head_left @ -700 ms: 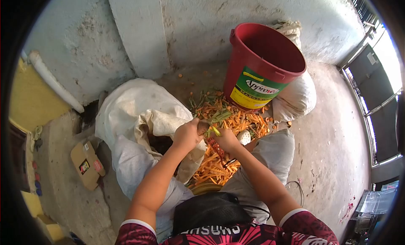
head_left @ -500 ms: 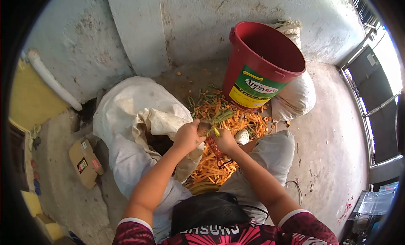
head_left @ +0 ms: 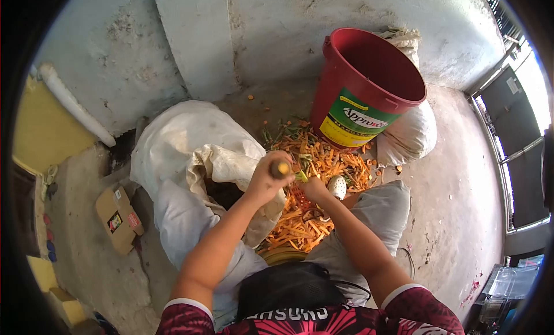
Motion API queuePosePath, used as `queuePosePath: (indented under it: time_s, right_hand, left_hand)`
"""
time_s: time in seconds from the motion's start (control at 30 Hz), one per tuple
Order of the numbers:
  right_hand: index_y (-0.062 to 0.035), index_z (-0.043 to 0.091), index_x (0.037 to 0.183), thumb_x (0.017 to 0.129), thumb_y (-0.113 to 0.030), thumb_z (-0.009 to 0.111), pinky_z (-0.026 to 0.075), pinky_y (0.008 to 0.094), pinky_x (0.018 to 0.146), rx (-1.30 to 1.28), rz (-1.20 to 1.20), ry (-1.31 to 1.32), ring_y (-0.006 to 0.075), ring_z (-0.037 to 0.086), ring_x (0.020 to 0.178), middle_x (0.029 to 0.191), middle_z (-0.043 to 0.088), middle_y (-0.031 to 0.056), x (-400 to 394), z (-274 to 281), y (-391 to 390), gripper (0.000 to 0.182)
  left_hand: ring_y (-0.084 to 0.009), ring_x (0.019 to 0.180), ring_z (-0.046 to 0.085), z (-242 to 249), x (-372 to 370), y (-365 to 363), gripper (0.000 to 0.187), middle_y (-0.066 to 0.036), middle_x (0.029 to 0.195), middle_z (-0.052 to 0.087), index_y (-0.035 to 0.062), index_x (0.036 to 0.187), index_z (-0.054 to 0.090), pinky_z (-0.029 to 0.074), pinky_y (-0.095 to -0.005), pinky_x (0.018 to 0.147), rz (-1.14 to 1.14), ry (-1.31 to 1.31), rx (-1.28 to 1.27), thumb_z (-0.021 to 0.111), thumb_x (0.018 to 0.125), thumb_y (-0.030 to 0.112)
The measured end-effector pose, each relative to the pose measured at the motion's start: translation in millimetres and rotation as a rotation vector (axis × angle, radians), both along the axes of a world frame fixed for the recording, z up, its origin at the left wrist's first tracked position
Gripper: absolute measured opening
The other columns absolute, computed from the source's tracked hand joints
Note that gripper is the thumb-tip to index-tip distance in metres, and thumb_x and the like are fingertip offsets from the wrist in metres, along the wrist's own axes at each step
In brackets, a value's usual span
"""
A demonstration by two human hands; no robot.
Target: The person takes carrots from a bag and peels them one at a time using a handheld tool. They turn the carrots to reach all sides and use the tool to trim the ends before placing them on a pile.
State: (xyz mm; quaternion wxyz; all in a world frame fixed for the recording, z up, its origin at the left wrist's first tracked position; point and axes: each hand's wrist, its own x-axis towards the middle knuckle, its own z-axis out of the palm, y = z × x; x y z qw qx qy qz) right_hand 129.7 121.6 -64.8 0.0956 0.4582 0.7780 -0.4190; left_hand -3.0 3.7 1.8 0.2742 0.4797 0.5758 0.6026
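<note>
My left hand (head_left: 268,180) is closed around a carrot (head_left: 282,169), whose round, yellowish end points up toward me. The rest of the carrot is hidden by my fingers. Close beside it, my right hand (head_left: 314,189) is closed on a small yellow tool (head_left: 301,177) that looks like a peeler; its blade cannot be made out. Beneath both hands spreads a heap of orange carrot peelings (head_left: 291,228), mixed with green stems toward the back. Part of a red mesh or basket (head_left: 300,199) shows under my right hand.
A tall maroon bucket (head_left: 332,75) stands behind the heap, with a white sack (head_left: 411,136) at its right. Left of my hands is a large open-mouthed white sack (head_left: 184,127). A white perforated shoe (head_left: 337,187) is near my right hand. Flattened cardboard (head_left: 118,222) lies left.
My left hand has turned the carrot so its end faces up. The green top seen at the carrot before no longer shows on it. My right hand has shifted slightly right.
</note>
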Motion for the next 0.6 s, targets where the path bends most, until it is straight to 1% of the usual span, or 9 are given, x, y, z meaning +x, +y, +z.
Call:
queuePosePath:
  time_s: [0.07, 0.1, 0.13, 0.2, 0.3, 0.4, 0.43, 0.5, 0.6]
  right_hand:
    - [0.0071, 0.056, 0.080, 0.078, -0.030, 0.051, 0.043, 0.0361, 0.056, -0.106, -0.084, 0.048, 0.0282, 0.057, 0.062, 0.066, 0.058, 0.0181, -1, 10, -2, 0.038]
    - [0.0070, 0.057, 0.080, 0.078, -0.030, 0.052, 0.043, 0.0349, 0.054, -0.129, -0.140, 0.094, 0.0259, 0.057, 0.060, 0.065, 0.058, 0.0168, -2, 6, -1, 0.037]
    - [0.0069, 0.057, 0.080, 0.078, -0.030, 0.052, 0.043, 0.0337, 0.052, -0.150, -0.195, 0.137, 0.0236, 0.057, 0.057, 0.065, 0.058, 0.0154, -1, 2, 1, 0.037]
    - [0.0060, 0.057, 0.079, 0.078, -0.028, 0.053, 0.041, 0.0309, 0.048, -0.295, -0.331, 0.312, 0.0190, 0.055, 0.054, 0.062, 0.057, 0.0121, 0, 0, 5, 0.035]
    - [0.0045, 0.057, 0.077, 0.078, -0.027, 0.054, 0.039, 0.0284, 0.044, -0.359, -0.503, 0.460, 0.0152, 0.053, 0.050, 0.059, 0.055, 0.0080, -3, -4, 13, 0.031]
    - [0.0002, 0.056, 0.086, 0.081, -0.019, 0.051, 0.040, 0.0254, 0.045, -0.335, -0.621, 0.614, 0.0122, 0.051, 0.050, 0.066, 0.055, 0.0054, -7, 5, 19, 0.020]
    - [-0.0002, 0.056, 0.086, 0.081, -0.018, 0.051, 0.040, 0.0250, 0.044, -0.322, -0.659, 0.667, 0.0121, 0.051, 0.050, 0.065, 0.055, 0.0052, -8, 31, 12, 0.019]
    - [-0.0009, 0.057, 0.085, 0.081, -0.015, 0.050, 0.040, 0.0230, 0.042, -0.298, -0.718, 0.679, 0.0115, 0.050, 0.048, 0.065, 0.054, 0.0042, -8, 63, 9, 0.017]
    - [-0.0006, 0.056, 0.086, 0.082, -0.015, 0.048, 0.040, 0.0250, 0.039, -0.319, -0.581, 0.707, 0.0143, 0.052, 0.047, 0.062, 0.054, 0.0064, -7, 72, 10, 0.017]
  left_hand:
    - [-0.0162, 0.094, 0.047, 7, 2, 3, 0.035, -0.002, 0.102, 0.048, 0.0103, 0.097, 0.047, 0.039, -0.0313, 0.080, 0.114, -0.452, -0.003, 0.064, 0.068, 0.003]
    - [-0.0195, 0.101, 0.042, 6, -6, 3, 0.039, 0.000, 0.107, 0.044, 0.0127, 0.101, 0.045, 0.037, -0.0385, 0.083, 0.052, -0.828, -0.021, 0.065, 0.069, 0.006]
    - [-0.0224, 0.108, 0.037, 7, -10, 1, 0.038, -0.005, 0.108, 0.043, 0.0128, 0.102, 0.044, 0.035, -0.0485, 0.085, 0.090, -1.019, 0.003, 0.064, 0.070, 0.008]
    - [-0.0245, 0.113, 0.034, 4, -14, -1, 0.032, -0.009, 0.110, 0.042, 0.0118, 0.103, 0.044, 0.031, -0.0560, 0.088, 0.193, -1.257, 0.024, 0.059, 0.076, 0.022]
    - [-0.0276, 0.113, 0.034, 9, -20, -10, 0.031, -0.012, 0.111, 0.042, 0.0082, 0.097, 0.047, 0.027, -0.0569, 0.092, -0.053, -1.577, 0.290, 0.048, 0.081, 0.034]
    - [-0.0295, 0.111, 0.036, 10, -17, -10, 0.036, -0.013, 0.110, 0.044, 0.0048, 0.088, 0.050, 0.027, -0.0535, 0.094, -0.188, -1.642, 0.455, 0.039, 0.081, 0.038]
    - [-0.0298, 0.111, 0.037, 15, -15, -11, 0.023, -0.014, 0.109, 0.046, 0.0037, 0.080, 0.052, 0.029, -0.0497, 0.095, -0.155, -1.633, 0.422, 0.043, 0.077, 0.024]
    - [-0.0292, 0.113, 0.036, 8, -14, -9, 0.017, -0.013, 0.110, 0.045, 0.0037, 0.079, 0.052, 0.030, -0.0485, 0.095, -0.178, -1.558, 0.381, 0.044, 0.072, 0.017]
    - [-0.0285, 0.116, 0.034, 6, -12, -9, 0.016, -0.012, 0.113, 0.044, 0.0038, 0.078, 0.052, 0.031, -0.0470, 0.096, -0.137, -1.521, 0.327, 0.045, 0.065, 0.009]
